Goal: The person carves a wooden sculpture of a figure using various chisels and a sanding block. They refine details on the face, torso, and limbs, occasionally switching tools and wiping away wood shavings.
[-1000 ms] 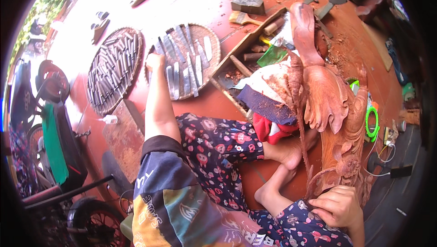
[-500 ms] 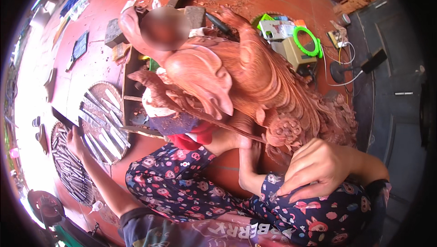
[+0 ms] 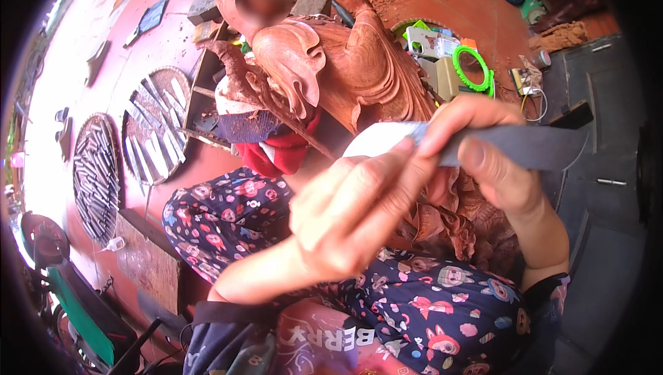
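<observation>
Plainly visible at far left, a round woven basket (image 3: 77,161) holds many slender dark tools (image 3: 97,181), packed close together. Just beside it, a second round woven tray (image 3: 165,75) carries flat, pale metal blades (image 3: 153,157). Next is an open wooden box (image 3: 207,141), with a bundled cloth (image 3: 273,155) in white, navy and red against it. Centrally, the person's left hand (image 3: 349,213) reaches across the lap, its fingers laid against a flat, grey, blade-like strip (image 3: 542,147); its thumb is hidden, so whether it clamps cannot be told. The strip lies nearly level above the lap, overlapping the large reddish-brown wooden carving (image 3: 345,81) in view. At right, the person's right hand (image 3: 512,185) holds the strip narrowly, fingers over its upper edge and thumb on its near face. Beyond stands a bright green plastic ring (image 3: 487,77), near the dark grey panelled door (image 3: 608,216).
</observation>
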Demonstrator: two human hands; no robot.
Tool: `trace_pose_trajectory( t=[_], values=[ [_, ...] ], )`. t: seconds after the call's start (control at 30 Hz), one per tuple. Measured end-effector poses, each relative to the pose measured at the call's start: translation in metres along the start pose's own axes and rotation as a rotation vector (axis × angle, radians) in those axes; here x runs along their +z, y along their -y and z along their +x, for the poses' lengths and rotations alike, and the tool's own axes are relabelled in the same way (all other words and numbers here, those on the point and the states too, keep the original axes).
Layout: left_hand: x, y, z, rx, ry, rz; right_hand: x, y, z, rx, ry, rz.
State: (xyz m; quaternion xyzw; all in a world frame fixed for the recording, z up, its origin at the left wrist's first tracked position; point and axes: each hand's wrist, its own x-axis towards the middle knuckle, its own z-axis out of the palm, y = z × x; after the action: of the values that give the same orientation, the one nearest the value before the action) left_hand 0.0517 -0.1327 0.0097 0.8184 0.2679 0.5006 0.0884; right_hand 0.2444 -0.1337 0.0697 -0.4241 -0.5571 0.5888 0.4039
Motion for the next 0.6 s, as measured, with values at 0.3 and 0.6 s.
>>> trace_pose_trajectory(
  t=[0.3,0.6],
  values=[
    [0.019,-0.041,-0.012,-0.229,0.196,-0.264,-0.040,-0.024,0.026,-0.218,-0.040,-0.269],
    [0.000,-0.015,-0.020,-0.269,0.091,-0.232,-0.058,-0.008,0.007,-0.159,0.056,-0.171]
  ],
)
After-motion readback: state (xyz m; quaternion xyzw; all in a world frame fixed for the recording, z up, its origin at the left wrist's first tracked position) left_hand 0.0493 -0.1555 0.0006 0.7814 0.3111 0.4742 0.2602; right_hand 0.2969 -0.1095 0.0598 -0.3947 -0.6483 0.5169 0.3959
